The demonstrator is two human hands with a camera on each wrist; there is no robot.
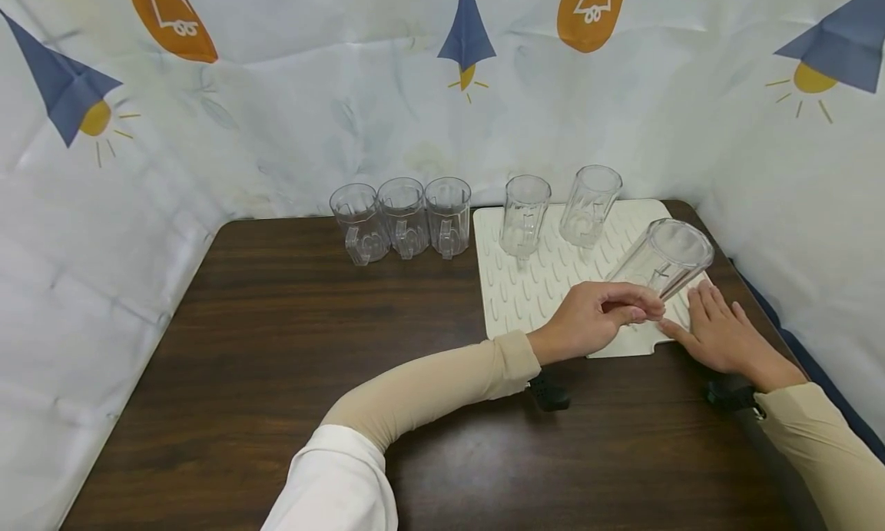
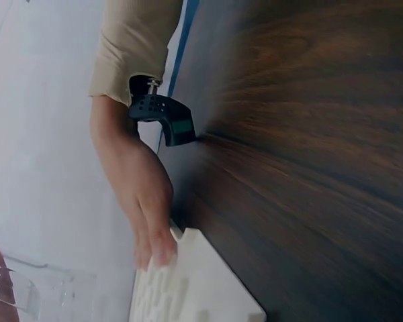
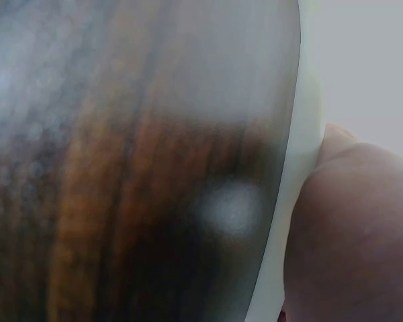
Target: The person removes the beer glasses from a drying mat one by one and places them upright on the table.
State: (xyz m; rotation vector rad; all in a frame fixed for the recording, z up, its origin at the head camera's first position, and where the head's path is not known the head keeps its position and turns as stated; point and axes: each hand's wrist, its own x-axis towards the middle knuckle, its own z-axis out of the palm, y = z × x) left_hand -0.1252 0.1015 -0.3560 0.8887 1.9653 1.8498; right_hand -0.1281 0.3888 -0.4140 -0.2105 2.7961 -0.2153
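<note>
A: Left hand point(image 1: 596, 316), state?

B: Fingers curled with the thumb against them, gripping the tilted mug point(image 1: 667, 254) on its near side — probably by the handle, though the fingers cover the grip. A side hold likely keeps the clear walls free.

A: Mug position?

B: Over the right part of the ribbed white mat point(image 1: 515, 304). Cannot tell whether it touches down.

A: Right hand point(image 1: 722, 339)?

B: Flat, fingers spread, holding nothing; it rests at the mat's near right corner. Presumably it steadies the mat.

A: Further out?

B: Two mugs point(image 1: 525, 224) stand apart on the mat's far half, perhaps spaced for room. Left of the mat, three mugs point(image 1: 406, 224) sit close together on the dark table point(image 1: 276, 323), handles facing the person — convenient for reaching, I judge.

A: Brands, labels, writing?

B: None legible. The mugs show no label; the black wrist mount point(image 1: 551, 394) has no readable mark. The backdrop cloth point(image 1: 311, 108) carries printed blue and orange figures, no readable words.
</note>
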